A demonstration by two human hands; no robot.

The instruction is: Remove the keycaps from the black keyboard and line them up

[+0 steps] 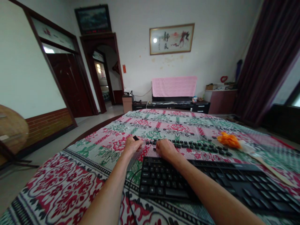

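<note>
Note a black keycap [135,137] pinched in the left hand [132,145], thumb and finger together on it, just left of the loose keycaps [203,146]; find those strung out on the floral tablecloth [67,178] over the counter [97,126], beyond the black keyboard [159,179]; see the right hand [166,148] curled over the left end of the row, fingertips hidden; cannot tell whether clamped on a cap or merely resting; best to grip lightly by the sides, leaving top and underside free; better to lift straight up than drag, to spare neighbouring caps a knock; probably wise to check which way up before letting go; keep the right forearm [199,187] raised over the keyboard, to avoid pressing keys; mind the cable [129,200] beside the left forearm [110,190]; leave the orange duster [228,139] undisturbed near the row's right end.
</note>
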